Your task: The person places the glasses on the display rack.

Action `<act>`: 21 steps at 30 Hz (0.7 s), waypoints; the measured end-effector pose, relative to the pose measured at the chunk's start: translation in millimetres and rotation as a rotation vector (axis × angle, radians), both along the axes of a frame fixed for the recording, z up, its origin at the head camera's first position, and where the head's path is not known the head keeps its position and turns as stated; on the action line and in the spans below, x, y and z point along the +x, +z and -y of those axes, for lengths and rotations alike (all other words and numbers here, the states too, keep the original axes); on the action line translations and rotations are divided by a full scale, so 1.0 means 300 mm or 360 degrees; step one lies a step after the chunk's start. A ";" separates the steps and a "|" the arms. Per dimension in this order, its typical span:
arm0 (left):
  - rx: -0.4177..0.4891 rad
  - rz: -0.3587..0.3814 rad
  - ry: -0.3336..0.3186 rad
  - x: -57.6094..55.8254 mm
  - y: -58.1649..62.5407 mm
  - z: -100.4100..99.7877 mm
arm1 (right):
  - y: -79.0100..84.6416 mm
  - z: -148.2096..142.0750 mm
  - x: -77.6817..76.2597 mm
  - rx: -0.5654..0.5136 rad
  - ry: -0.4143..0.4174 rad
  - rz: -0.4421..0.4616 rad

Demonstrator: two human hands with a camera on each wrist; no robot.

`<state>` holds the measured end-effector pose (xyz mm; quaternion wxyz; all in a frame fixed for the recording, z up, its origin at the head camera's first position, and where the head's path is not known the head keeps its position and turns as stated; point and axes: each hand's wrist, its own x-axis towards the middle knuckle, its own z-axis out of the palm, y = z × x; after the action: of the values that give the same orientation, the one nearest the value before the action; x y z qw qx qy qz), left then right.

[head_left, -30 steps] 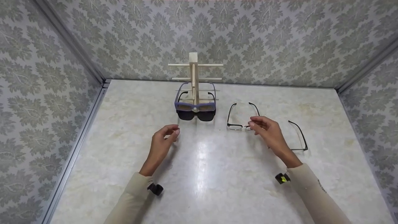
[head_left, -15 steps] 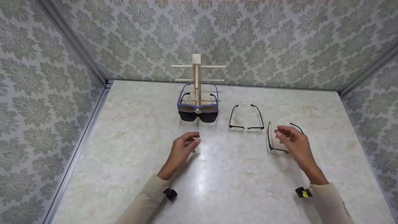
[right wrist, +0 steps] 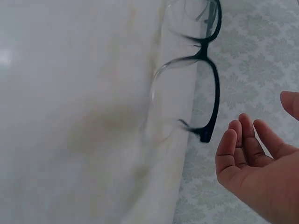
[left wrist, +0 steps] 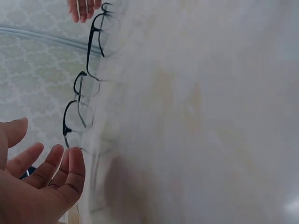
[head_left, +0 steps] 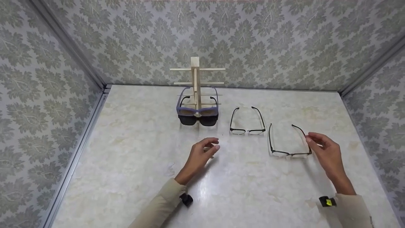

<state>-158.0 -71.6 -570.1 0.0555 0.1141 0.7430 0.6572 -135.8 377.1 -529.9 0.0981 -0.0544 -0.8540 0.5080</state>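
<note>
Head view first: where do the near clear glasses (head_left: pixel 289 154) lie?

"Right of centre on the table (head_left: pixel 133 158), lens front running left to right, temples toward the far wall."

Which hand is nearer?

"The right hand (head_left: pixel 329 155), just beside the outer temple (head_left: pixel 301 131). The right wrist view shows it loosely curved, with nothing between thumb and fingers. Whether it touches that temple, I cannot tell."

So the glasses lie left of the grip?

"Yes. I'd judge that to be the relation that counts, with the temple slanting away just beside the fingers."

And the left hand (head_left: pixel 202 152)?

"Relaxed, holding nothing, well apart from them and nearer the second clear glasses (head_left: pixel 247 130). Beyond, a wooden rack (head_left: pixel 195 61) bears purple sunglasses (head_left: pixel 197 110) above black sunglasses (head_left: pixel 189 120)."
</note>
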 end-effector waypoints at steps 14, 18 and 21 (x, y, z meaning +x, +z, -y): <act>-0.0086 -0.0074 -0.0184 -0.001 -0.009 -0.233 | -0.121 -0.122 0.034 0.0073 0.0015 0.0180; -0.0131 -0.0090 -0.0232 0.002 -0.016 -0.295 | -0.135 -0.129 0.042 0.0018 0.0077 0.0161; -0.0132 -0.0107 -0.0259 0.002 -0.015 -0.334 | -0.139 -0.128 0.049 -0.0034 0.0116 0.0129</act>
<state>-157.3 28.6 -574.7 0.0884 0.1938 0.7593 0.6150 -121.1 415.4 -571.6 0.0444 -0.0449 -0.8533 0.5176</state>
